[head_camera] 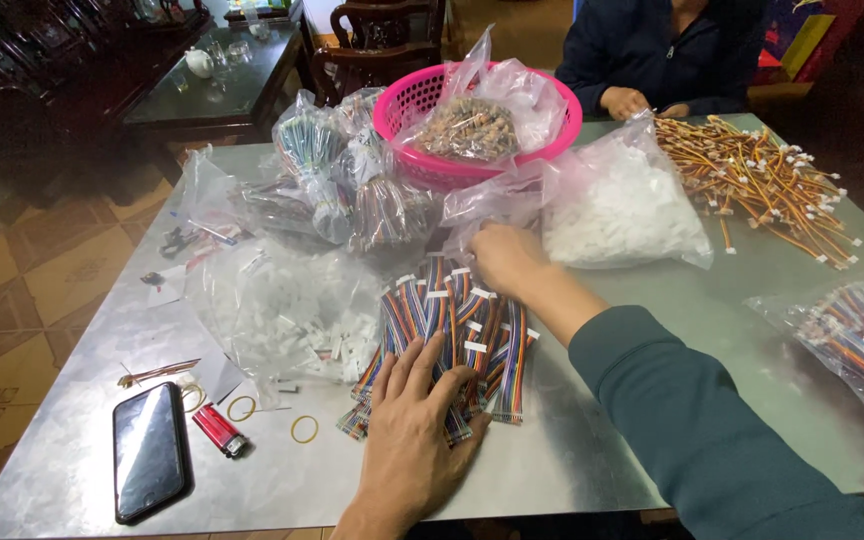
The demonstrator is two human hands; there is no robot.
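On the table: a bare metal table (pixel 592 450) carries everything listed below.
Cables: a fanned stack of rainbow ribbon cables (pixel 452 335) with white end plugs lies at the middle of the table, near the front edge.
Left hand: the left hand (pixel 414 425) lies flat on the near end of the cables, fingers spread and open, pressing down and gripping nothing.
Right hand: the right hand (pixel 505 257) reaches across to the far end of the cables, fingers curled downward; the fingertips are hidden, so I cannot tell whether it has hold of anything.
Left of the cables: a clear bag of white plugs (pixel 282 315), touching the stack.
Front left: a dark phone (pixel 149 450), a red lighter (pixel 218 429) just beside it, and rubber bands (pixel 304 429) near the lighter.
Behind the cables: a pink basket (pixel 407 110) holding a bagged bundle, with more bagged cables (pixel 337 180) to its left.
Right of the basket: a bag of white parts (pixel 627 215), and farther right a loose pile of orange wires (pixel 757 180).
Right edge: another bag of ribbon cables (pixel 857 340).
Far side: another person in a dark jacket, one hand (pixel 624 101) at the table's edge.
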